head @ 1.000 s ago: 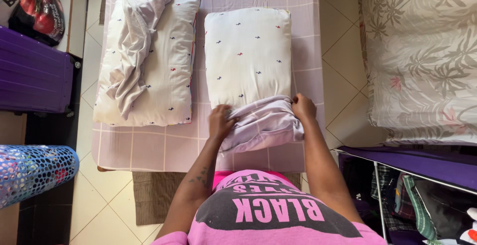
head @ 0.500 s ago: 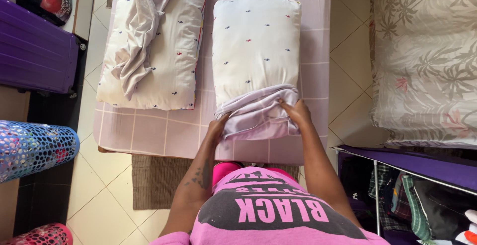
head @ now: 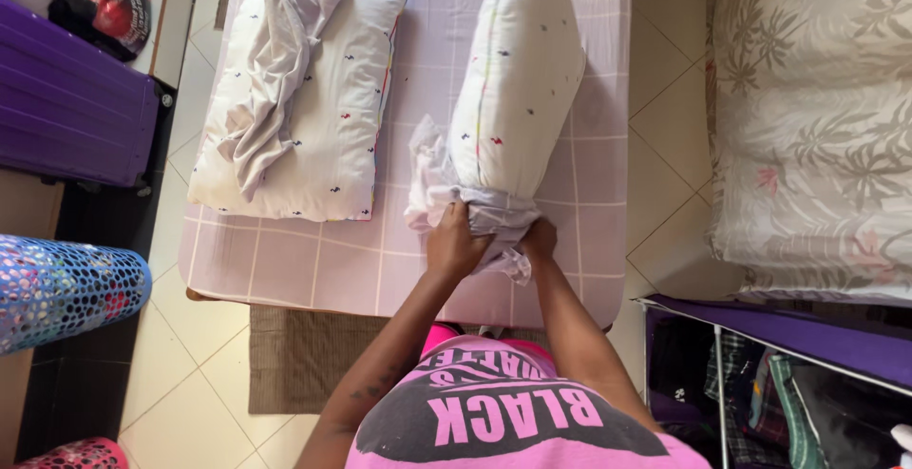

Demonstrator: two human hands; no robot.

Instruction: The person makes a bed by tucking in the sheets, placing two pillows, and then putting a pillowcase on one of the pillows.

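A white pillow [head: 518,75] with small coloured marks stands tilted on its edge on the bed, its near end bunched inside a pale lilac pillowcase [head: 432,179]. My left hand [head: 456,241] grips the gathered pillowcase at the pillow's near end. My right hand [head: 540,239] holds the same bunched cloth just beside it. A second white pillow [head: 328,113] lies flat to the left with another crumpled lilac pillowcase [head: 271,89] draped over it.
The bed [head: 313,265] has a lilac checked sheet. A brown mat [head: 294,360] lies on the tiled floor. A purple case [head: 66,113] and a blue mesh basket [head: 62,288] stand left. A leaf-patterned bed [head: 812,117] and a clothes rack [head: 779,374] are right.
The pillow has been lifted from lying flat to standing on its edge. Both hands have come closer together, gathering the pillowcase around its near end.
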